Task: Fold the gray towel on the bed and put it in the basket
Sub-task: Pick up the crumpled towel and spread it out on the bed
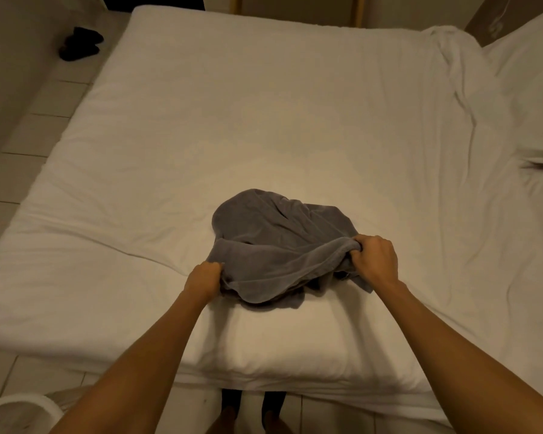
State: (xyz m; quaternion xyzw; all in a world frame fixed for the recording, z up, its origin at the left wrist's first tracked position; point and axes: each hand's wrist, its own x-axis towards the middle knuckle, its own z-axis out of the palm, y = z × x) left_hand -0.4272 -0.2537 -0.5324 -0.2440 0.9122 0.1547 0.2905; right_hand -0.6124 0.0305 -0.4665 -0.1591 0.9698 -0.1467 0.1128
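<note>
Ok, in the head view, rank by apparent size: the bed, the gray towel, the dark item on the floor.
1. bed
2. gray towel
3. dark item on the floor, though it lies farther from the camera, so its true size is unsure.

Dim bedroom, warm light.
White mattress (264,120) with wrinkled sheet, pale tiled floor (29,126), dark shoes (79,43) far left, wooden frame (356,10) by beige wall.

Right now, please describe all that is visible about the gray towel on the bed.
The gray towel looks like soft terry cloth. It is crumpled and not yet folded, lying in a loose heap near the bed's close edge on the white sheet. Its near hem is lifted and stretched between both hands: the left hand grips one end, the right hand grips the other. The far part rests bunched on the sheet.
</note>
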